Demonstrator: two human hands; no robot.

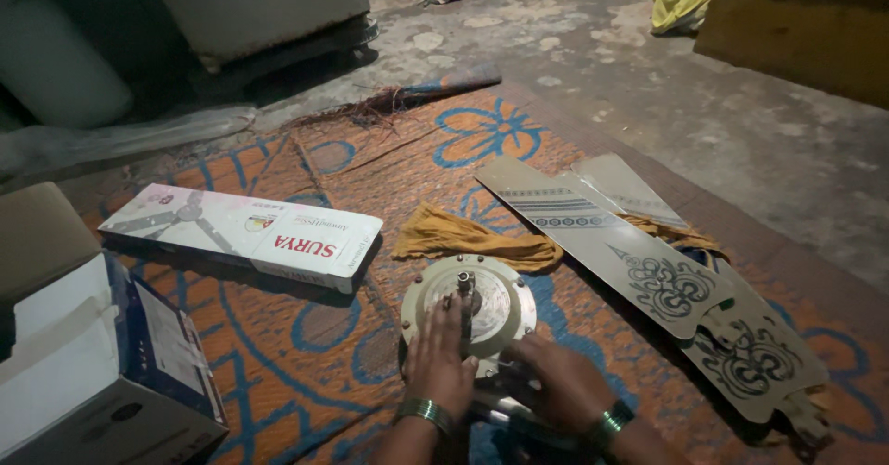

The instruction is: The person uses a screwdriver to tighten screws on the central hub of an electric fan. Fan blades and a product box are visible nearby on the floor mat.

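Left hand (437, 363) flat on fan motor (469, 309), fingers spread over top disc near shaft (465, 284). Right hand (556, 386) cupped round motor's lower edge; grip there partly hidden. Motor on patterned mat (306, 354), blades (648, 270) right, cloth (472, 240) behind, long box (245, 233) left. Step, judged: steadying motor. Next calls for firm hold while turning it.

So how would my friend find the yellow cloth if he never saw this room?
Start at the big orange mat with blue flower shapes. Near its middle sits a round metal fan motor under the person's left hand. Just behind it lies the yellow cloth, crumpled and soft, unlike the stiff patterned fan blades and the long flat box.
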